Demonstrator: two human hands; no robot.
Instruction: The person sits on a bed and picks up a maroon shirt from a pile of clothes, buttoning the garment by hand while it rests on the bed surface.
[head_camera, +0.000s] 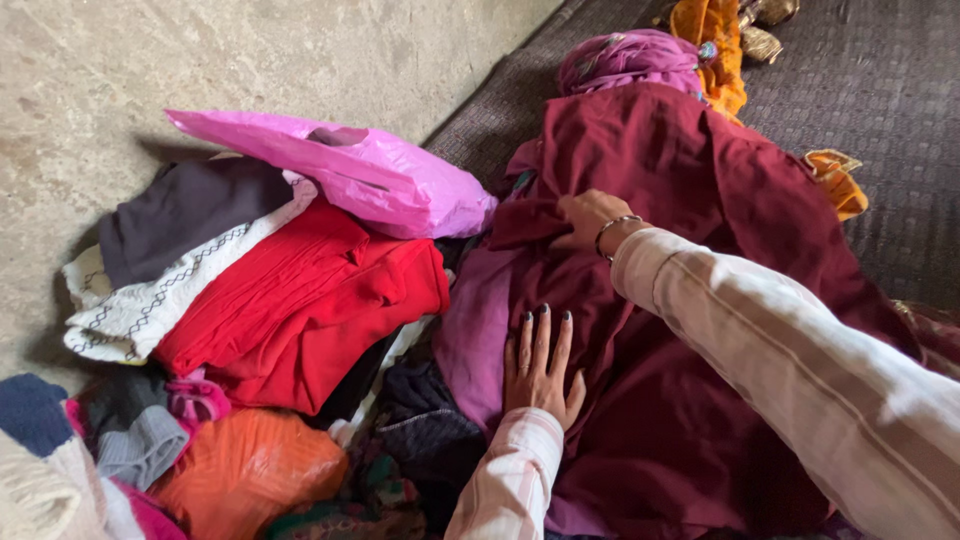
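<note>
- Head view: a large maroon garment (680, 300) is seen spread over a dark woven mat (880, 120), in the middle and right of the picture.
- The left hand (540, 365) is laid flat on the garment's lower left part, palm down, its fingers (545, 335) stretched out and slightly spread; dark polish is worn on the nails.
- The right hand (590, 220) is reached across to the garment's upper left edge, where a fold of the cloth is pinched in its closed fingers; a thin bangle (612, 232) is worn at the wrist.
- Both arms are covered by pale striped sleeves (790, 360).
- A purple cloth (475, 330) is seen under the garment's left edge, just beside the left hand.
- To the left, a folded red garment (300, 300) is stacked on a pile, with a pink plastic bag (370, 175) resting on its top.
- A white patterned cloth (150, 300) and a grey one (180, 205) are placed further left, on the concrete floor (200, 60).
- An orange bundle (245, 465) is seen at the bottom left.
- A purple headscarf (630, 60) and orange fabric (715, 40) lie beyond the garment.
</note>
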